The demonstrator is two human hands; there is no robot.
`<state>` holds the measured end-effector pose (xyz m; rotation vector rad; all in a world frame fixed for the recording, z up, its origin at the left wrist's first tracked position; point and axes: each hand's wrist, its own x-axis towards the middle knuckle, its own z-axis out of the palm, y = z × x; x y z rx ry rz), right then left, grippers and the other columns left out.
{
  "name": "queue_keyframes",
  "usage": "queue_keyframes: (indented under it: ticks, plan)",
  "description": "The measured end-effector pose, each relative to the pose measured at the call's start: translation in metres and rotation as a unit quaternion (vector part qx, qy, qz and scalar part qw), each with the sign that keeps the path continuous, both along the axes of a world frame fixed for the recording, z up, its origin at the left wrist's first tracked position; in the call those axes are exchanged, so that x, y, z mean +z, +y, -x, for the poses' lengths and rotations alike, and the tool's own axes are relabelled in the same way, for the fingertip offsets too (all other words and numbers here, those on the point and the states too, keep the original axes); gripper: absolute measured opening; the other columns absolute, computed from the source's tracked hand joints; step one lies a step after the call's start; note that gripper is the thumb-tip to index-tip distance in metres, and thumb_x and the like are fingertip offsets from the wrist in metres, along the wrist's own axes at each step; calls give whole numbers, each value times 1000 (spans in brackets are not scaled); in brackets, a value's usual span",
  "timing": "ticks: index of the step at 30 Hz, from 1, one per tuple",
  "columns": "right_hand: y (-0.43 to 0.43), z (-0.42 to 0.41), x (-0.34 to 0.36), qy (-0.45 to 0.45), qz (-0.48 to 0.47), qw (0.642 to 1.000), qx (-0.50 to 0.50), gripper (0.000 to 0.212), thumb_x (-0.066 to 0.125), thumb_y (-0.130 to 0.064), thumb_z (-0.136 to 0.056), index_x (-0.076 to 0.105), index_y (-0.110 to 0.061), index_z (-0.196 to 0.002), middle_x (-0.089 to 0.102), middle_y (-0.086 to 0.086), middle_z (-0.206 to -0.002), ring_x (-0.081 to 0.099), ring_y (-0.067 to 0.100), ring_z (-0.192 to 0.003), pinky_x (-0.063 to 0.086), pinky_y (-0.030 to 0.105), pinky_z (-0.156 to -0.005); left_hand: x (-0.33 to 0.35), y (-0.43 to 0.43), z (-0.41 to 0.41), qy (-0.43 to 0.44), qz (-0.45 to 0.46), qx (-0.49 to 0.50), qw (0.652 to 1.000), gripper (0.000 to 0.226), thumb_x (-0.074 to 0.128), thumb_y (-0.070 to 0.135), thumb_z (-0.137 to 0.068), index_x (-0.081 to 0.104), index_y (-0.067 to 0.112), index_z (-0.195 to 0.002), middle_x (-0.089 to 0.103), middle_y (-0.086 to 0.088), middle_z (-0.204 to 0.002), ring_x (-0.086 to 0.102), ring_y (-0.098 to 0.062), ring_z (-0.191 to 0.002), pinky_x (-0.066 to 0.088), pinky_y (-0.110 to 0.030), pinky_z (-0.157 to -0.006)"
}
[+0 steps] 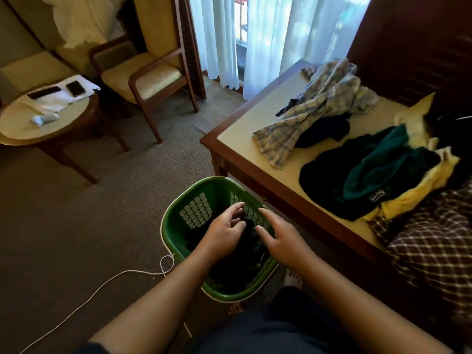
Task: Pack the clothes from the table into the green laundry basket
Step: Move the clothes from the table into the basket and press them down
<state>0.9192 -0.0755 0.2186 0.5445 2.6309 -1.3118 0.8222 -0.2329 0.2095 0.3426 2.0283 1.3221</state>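
One risk: the left grip [224, 232], pinching dark cloth [242, 264], and the wide right grip [278, 236] push unevenly, so the basket [171, 218] may tip.

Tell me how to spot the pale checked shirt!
Look at the big table beside the white curtains. On its end nearest the curtains lies the crumpled pale checked shirt. The heap nearer the person is dark, teal and yellow; this shirt alone is pale with blue checks.
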Motion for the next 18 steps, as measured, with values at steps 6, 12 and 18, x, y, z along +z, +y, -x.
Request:
queue_keyframes:
  ticks: [6,12,18]
  plan:
    - [42,2,44,98,-9,992,-75,47,56,-28,-102,45,-31,-147,51,-15,-143,44,-12,-128,36,9,-107,33,72,22,29,-95,-55,994,53,55,12,-104,44,30,-153,57,1,-145,62,-2,-122,56,-23,-97]
    - [108,10,73,138,-50,977,-154,49,53,-28,-103,45,-23,-151,47,-8,-152,40,2,-139,30,17,-113,54,154,56,110,-109,-82,984,53,61,25,-101,46,32,-151,58,4,-147,52,-11,-138,48,-38,-112]
    - [181,38,98,153,-49,974,-160,48,53,-24,-103,44,-28,-150,45,-16,-148,36,-8,-135,23,-2,-102,81,253,112,202,-76,-56,975,57,66,35,-98,47,27,-151,60,-2,-142,63,-14,-123,55,-39,-104]
